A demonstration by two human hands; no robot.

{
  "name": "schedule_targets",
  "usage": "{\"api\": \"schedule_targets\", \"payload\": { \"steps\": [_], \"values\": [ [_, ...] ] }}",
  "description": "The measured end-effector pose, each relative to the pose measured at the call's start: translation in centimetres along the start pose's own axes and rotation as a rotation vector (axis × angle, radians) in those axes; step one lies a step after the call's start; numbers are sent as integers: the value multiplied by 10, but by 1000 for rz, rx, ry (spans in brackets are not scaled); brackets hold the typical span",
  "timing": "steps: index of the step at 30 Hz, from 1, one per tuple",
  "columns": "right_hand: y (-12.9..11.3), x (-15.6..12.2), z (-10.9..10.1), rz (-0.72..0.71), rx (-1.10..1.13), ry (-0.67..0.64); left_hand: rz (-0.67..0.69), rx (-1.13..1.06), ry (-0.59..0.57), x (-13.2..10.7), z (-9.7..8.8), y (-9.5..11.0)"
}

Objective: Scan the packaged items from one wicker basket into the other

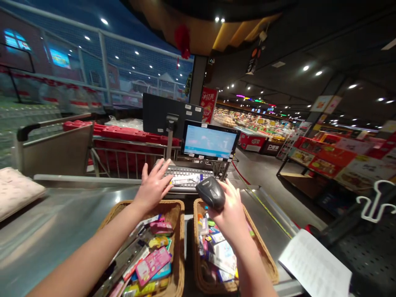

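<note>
My right hand [230, 210] is closed round a black barcode scanner [211, 192], held above the right wicker basket [266, 260]. My left hand [154, 185] is open with fingers spread, reaching over the left wicker basket [179, 247] toward the keyboard [188, 170]. A small white packet [185, 180] lies on the keyboard's front edge, just past my left fingertips. Both baskets hold several small colourful packets. Behind the keyboard stands a lit monitor [209, 142].
The baskets sit on a steel checkout counter [55, 222]. A second dark screen [161, 113] on a pole and red shopping carts [123, 136] stand behind. A white paper sheet [314, 264] lies at the right. Store shelves [340, 159] and an aisle lie beyond.
</note>
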State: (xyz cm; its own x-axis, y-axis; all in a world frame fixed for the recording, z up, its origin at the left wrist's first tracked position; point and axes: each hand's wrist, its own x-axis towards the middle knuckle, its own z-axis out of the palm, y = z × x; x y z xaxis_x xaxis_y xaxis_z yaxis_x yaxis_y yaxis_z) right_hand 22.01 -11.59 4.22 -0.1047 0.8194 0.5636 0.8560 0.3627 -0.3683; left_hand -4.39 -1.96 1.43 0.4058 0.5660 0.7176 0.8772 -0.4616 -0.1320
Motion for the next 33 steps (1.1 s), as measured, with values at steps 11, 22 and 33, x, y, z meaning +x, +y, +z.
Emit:
{"api": "schedule_targets", "payload": {
  "steps": [11, 22, 33],
  "values": [
    [-39, 5, 29, -86, -6, -24, -73, 43, 19, -18, -22, -40],
    [-64, 3, 41, -83, 18, -94, -104, 63, 16, -33, -31, -63],
    [-77, 3, 50, -76, 43, -151, -126, 56, -3, -43, -36, -76]
  ]
}}
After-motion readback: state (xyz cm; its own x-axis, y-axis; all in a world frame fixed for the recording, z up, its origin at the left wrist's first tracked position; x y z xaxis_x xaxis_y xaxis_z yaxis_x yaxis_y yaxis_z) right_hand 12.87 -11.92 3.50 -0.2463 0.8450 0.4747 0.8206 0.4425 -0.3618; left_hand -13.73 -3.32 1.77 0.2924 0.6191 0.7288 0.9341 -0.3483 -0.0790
